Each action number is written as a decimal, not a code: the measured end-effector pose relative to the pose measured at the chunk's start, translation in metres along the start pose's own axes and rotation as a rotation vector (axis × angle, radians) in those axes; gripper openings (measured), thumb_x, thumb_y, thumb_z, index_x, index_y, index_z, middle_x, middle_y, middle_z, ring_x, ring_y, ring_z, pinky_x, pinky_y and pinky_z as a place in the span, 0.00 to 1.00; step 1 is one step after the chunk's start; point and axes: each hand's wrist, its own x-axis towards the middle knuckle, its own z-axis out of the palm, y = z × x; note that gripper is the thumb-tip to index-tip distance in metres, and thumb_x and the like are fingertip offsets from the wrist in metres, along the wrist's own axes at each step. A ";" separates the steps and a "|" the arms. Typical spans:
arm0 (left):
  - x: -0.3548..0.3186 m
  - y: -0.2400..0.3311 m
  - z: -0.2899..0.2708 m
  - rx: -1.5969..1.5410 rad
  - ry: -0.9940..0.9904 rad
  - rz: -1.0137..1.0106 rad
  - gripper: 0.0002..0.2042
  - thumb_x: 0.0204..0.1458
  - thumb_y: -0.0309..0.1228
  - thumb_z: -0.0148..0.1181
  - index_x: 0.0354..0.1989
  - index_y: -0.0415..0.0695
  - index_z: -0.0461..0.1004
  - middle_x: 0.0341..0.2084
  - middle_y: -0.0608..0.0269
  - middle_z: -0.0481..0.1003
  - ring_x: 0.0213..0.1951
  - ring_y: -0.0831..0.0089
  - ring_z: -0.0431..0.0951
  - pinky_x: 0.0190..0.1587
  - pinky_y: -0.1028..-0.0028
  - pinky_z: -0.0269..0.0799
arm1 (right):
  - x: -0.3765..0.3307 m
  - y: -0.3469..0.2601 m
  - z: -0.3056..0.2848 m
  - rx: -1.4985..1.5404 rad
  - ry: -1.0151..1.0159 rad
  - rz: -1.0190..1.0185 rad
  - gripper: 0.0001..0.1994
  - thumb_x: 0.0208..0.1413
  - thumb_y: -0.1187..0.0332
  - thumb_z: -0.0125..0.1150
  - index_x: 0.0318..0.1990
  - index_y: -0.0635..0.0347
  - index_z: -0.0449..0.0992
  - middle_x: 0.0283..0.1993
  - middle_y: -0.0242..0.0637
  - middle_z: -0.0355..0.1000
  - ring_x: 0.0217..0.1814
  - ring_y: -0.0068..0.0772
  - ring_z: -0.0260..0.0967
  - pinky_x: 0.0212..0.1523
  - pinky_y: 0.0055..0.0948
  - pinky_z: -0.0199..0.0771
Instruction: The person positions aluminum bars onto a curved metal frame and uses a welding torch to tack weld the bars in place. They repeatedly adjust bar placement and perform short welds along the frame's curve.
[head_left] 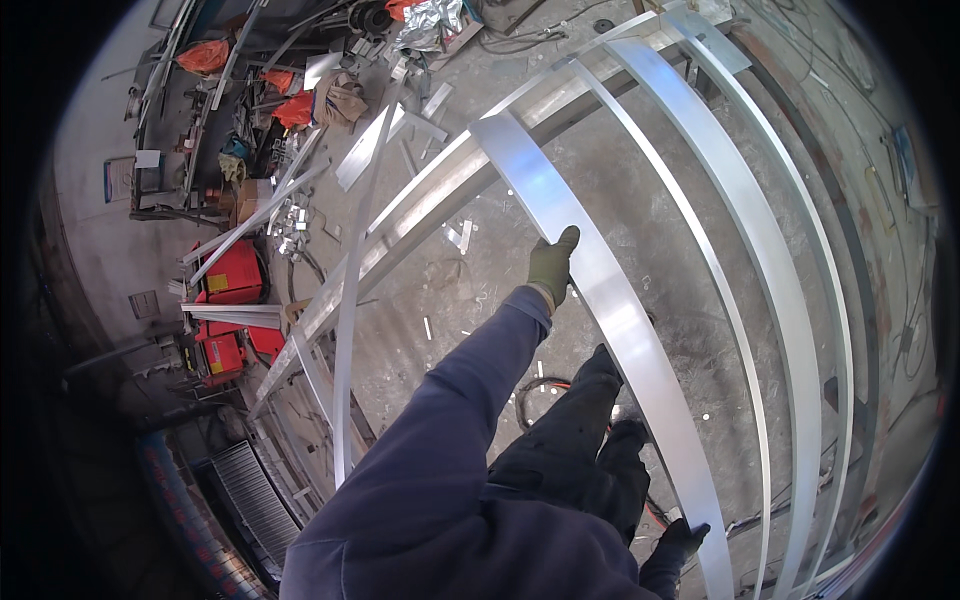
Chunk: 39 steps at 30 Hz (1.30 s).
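Observation:
A wide, flat silver metal bar (622,310) runs from the upper middle down to the lower right, looking bowed through the lens. My left hand (552,262), in an olive-green glove, grips its left edge partway along, thumb over the top face. Farther down, near the lower edge of the view, my right hand (684,538) in a dark glove holds the same edge; its fingers are partly hidden under the bar. The bar's far end lies on a long metal beam (430,195). To its right are a narrow bar (700,232) and another wide bar (745,190).
Red machines (232,272) stand at the left, near a rack (165,150) holding scrap and orange bags. Metal offcuts (292,228) litter the concrete floor. A thin bar (356,260) leans across the beam. A black hose (530,392) coils near my feet.

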 end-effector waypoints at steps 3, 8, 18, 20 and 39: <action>0.006 -0.005 0.012 -0.002 0.013 -0.007 0.34 0.63 0.48 0.75 0.68 0.38 0.69 0.54 0.54 0.82 0.47 0.61 0.88 0.44 0.59 0.88 | 0.014 -0.002 -0.013 0.028 -0.156 -0.026 0.27 0.71 0.51 0.68 0.65 0.64 0.78 0.64 0.47 0.81 0.64 0.48 0.79 0.67 0.43 0.79; 0.014 -0.011 0.001 -0.004 0.005 0.028 0.33 0.64 0.47 0.75 0.69 0.40 0.69 0.56 0.54 0.82 0.51 0.57 0.87 0.47 0.56 0.88 | -0.006 0.028 0.033 -0.410 -0.006 -0.347 0.30 0.74 0.49 0.62 0.68 0.68 0.74 0.68 0.48 0.78 0.69 0.48 0.75 0.74 0.44 0.72; 0.038 -0.016 -0.010 -0.006 -0.092 -0.211 0.31 0.68 0.43 0.71 0.73 0.41 0.67 0.60 0.55 0.81 0.57 0.55 0.85 0.56 0.51 0.87 | -0.060 0.120 0.154 -0.698 -0.111 -0.326 0.33 0.79 0.47 0.56 0.74 0.69 0.69 0.75 0.46 0.73 0.76 0.46 0.70 0.78 0.43 0.70; 0.053 -0.010 -0.017 -0.107 -0.167 -0.237 0.31 0.68 0.42 0.71 0.73 0.41 0.68 0.59 0.55 0.81 0.59 0.54 0.84 0.59 0.50 0.85 | -0.058 0.127 0.161 -0.389 -0.094 -0.217 0.31 0.80 0.47 0.55 0.73 0.69 0.70 0.73 0.46 0.74 0.73 0.45 0.72 0.77 0.43 0.72; 0.182 0.147 -0.044 0.004 -0.259 -0.314 0.26 0.71 0.44 0.67 0.70 0.41 0.74 0.63 0.56 0.81 0.63 0.56 0.81 0.70 0.59 0.76 | -0.105 0.237 0.302 -0.018 0.200 -0.141 0.44 0.73 0.31 0.55 0.76 0.64 0.70 0.76 0.43 0.72 0.74 0.41 0.70 0.79 0.41 0.61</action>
